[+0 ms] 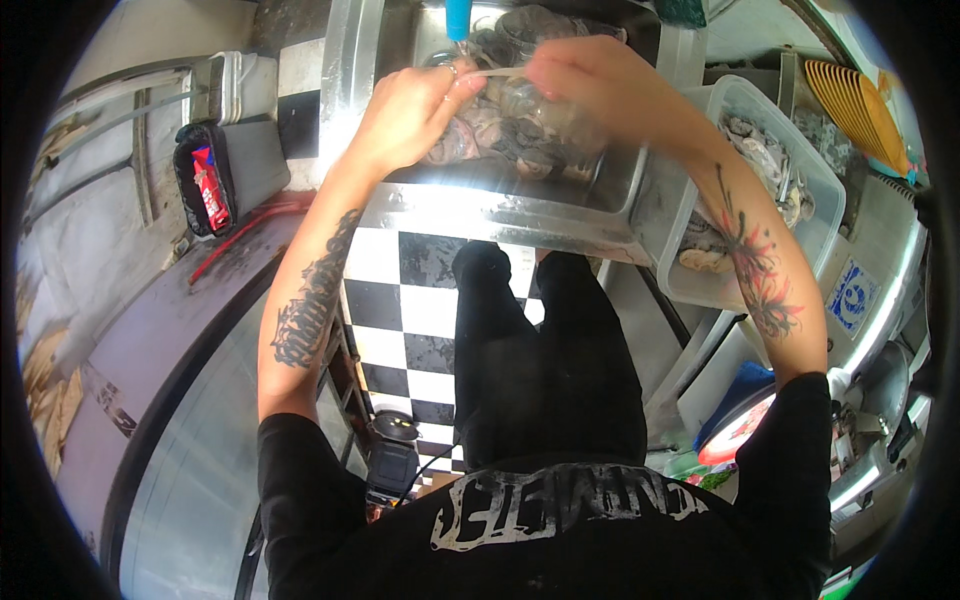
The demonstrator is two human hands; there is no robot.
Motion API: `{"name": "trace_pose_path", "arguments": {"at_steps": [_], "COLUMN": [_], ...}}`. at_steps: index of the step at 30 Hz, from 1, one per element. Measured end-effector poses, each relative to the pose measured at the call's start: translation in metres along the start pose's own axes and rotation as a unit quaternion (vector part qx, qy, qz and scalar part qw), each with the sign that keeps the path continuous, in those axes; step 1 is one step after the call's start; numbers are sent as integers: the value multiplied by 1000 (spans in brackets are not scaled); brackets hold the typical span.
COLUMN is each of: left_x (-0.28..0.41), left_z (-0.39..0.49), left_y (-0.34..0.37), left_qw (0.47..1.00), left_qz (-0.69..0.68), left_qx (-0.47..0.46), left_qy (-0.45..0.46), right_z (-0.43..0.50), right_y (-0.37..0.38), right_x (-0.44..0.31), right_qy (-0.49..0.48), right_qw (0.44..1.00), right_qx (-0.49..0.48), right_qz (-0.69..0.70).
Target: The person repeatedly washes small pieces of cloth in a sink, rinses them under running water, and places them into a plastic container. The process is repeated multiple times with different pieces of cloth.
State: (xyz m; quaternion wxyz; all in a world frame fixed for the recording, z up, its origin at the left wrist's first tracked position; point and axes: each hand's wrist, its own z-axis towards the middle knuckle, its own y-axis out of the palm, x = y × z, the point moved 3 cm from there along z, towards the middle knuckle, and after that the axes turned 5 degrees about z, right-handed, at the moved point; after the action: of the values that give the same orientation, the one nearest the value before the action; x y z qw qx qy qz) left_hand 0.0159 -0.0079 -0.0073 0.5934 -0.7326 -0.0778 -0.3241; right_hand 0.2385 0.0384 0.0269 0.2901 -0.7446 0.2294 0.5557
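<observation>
Over a stainless steel sink [480, 202], my left hand [420, 109] pinches a pale, stringy strip of tissue [504, 73] between thumb and fingers. The strip is stretched taut to my right hand [592, 79], whose fingers are closed on its other end and slightly blurred. Water runs from a blue tap nozzle [458, 21] just above my left fingertips. Beneath both hands lies a heap of wet grey and pinkish offal [517, 139], perhaps tripe. My right wrist and forearm partly cover the sink's right side and the tub beside it.
A clear plastic tub [836, 195] with more grey pieces stands right of the sink. Stacked yellow trays [855, 112] are beyond it. On the left are a black basket [204, 184] with a red packet and a red hose [232, 244]. Checkered tiles [382, 315] cover the floor.
</observation>
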Motion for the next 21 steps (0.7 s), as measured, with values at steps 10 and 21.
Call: {"name": "trace_pose_path", "arguments": {"at_steps": [10,21], "left_x": [-4,244], "left_z": [-15,22], "left_y": [2,-50], "left_qw": [997,902], "left_qz": [-4,-268], "left_qx": [63,219], "left_qy": [-38,256], "right_z": [-143,-244], "right_y": [-96,-53], "right_x": [-79,-50], "right_qy": [7,171], "right_qw": [956,906], "right_qx": [280,371], "right_qz": [86,-112]}}
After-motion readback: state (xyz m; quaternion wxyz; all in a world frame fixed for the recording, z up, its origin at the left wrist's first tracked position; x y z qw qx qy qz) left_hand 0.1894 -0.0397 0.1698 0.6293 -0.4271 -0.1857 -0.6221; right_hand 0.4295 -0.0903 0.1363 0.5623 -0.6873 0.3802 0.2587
